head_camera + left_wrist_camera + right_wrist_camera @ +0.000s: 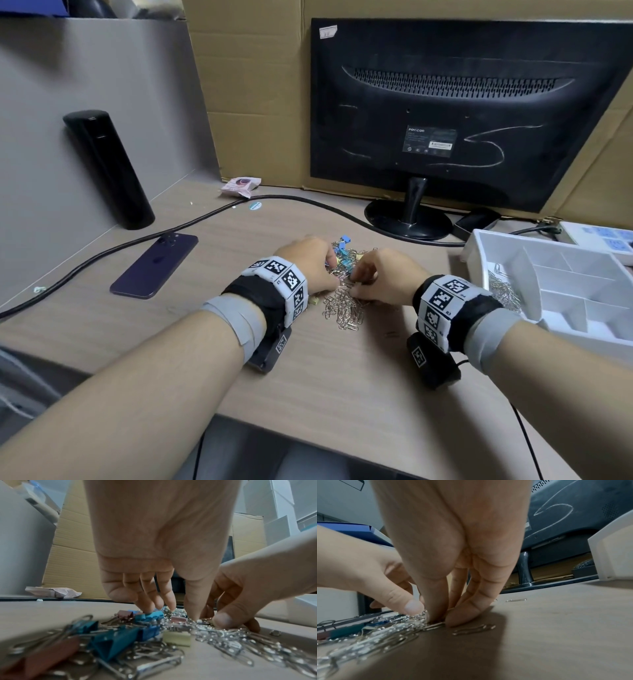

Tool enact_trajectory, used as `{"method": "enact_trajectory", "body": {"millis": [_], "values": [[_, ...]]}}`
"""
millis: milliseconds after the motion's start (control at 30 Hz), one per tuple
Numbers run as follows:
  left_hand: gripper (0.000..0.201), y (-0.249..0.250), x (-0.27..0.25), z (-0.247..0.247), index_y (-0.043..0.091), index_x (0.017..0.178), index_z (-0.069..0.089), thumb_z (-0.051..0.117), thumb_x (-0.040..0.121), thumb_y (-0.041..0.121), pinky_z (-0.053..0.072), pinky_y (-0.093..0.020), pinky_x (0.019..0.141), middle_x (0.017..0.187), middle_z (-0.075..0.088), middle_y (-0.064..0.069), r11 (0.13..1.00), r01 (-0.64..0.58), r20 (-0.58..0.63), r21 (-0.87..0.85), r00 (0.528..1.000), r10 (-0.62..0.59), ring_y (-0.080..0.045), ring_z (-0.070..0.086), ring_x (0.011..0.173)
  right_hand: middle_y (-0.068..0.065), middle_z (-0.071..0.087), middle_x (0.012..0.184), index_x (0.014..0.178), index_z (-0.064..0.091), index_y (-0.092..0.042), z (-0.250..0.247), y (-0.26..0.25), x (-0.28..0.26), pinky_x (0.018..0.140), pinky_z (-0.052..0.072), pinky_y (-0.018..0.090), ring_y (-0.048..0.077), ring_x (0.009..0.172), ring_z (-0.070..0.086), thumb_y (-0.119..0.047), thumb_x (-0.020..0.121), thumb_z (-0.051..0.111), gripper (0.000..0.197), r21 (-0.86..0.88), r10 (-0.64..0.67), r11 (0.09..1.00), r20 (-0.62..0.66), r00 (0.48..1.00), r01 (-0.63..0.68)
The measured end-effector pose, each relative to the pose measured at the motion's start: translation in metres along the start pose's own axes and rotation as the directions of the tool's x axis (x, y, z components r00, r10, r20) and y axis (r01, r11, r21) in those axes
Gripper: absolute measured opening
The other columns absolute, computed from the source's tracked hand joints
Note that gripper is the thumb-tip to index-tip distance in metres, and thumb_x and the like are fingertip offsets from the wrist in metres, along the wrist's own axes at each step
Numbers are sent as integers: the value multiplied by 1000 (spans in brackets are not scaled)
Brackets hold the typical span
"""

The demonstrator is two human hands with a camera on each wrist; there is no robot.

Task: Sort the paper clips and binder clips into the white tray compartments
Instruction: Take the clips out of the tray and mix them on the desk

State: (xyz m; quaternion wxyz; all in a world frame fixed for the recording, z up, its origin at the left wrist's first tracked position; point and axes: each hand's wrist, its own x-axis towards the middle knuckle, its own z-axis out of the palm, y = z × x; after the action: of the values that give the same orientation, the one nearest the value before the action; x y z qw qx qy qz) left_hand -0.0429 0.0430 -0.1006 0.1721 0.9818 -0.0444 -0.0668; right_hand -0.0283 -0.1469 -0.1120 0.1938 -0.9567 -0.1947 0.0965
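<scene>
Clearly the sorting is at an early stage. A batch of silver paper clips (503, 291) already lies in the long compartment at the near-left of the white tray (479, 240), which sits at about 3 o'clock from the hands; the other compartments that show look bare, though the frame cuts off the tray's right side. No binder clip is visible in the tray.

Most of the work is left on the desk (342, 394): a mixed pile (342, 308) at the centre, with loose paper clips toward 6 o'clock and coloured binder clips (118, 639) toward 12 and 9 o'clock.

Both hands are down in that pile. The left hand (308, 263) has its fingers curled, tips pressing among the binder clips; whether its grip has closed on one I cannot tell. The right hand (383, 277) has thumb and fingers brought together, pinching at paper clips on the desk surface.
</scene>
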Motion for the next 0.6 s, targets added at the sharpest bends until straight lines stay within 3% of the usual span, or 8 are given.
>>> {"method": "enact_trajectory", "body": {"millis": [200,400,500,600], "values": [[15,4,4,0,24,84,79,83,82,38,60,-30,75,73,74,13,1000,1,12,18,1000,-1,-12,73,78,-8,74,82,89,76,-26,-3,0,1,60,54,19,10,70,71,-34,82,85,14,59,24,998,-19,1000,-23],[13,7,5,1,24,83,81,87,79,35,56,-27,71,67,69,19,1000,-11,19,-3,1000,11,-7,69,73,-8,71,80,92,80,-25,-16,14,-4,66,53,23,13,70,68,-34,87,79,11,25,91,996,-106,990,-89],[12,6,3,1,23,83,82,88,78,32,62,-32,77,69,71,18,999,-24,47,-27,999,25,-8,72,76,-4,70,86,97,81,-19,-16,26,0,75,51,26,21,88,70,-24,89,75,10,-50,166,983,-148,975,-174],[10,5,3,1,23,85,80,87,78,23,65,-37,80,78,75,13,996,-28,67,-81,997,34,-14,76,83,4,72,108,111,74,-21,-11,32,3,82,50,28,26,104,67,-27,88,74,23,-59,217,971,-187,958,-232]]}}
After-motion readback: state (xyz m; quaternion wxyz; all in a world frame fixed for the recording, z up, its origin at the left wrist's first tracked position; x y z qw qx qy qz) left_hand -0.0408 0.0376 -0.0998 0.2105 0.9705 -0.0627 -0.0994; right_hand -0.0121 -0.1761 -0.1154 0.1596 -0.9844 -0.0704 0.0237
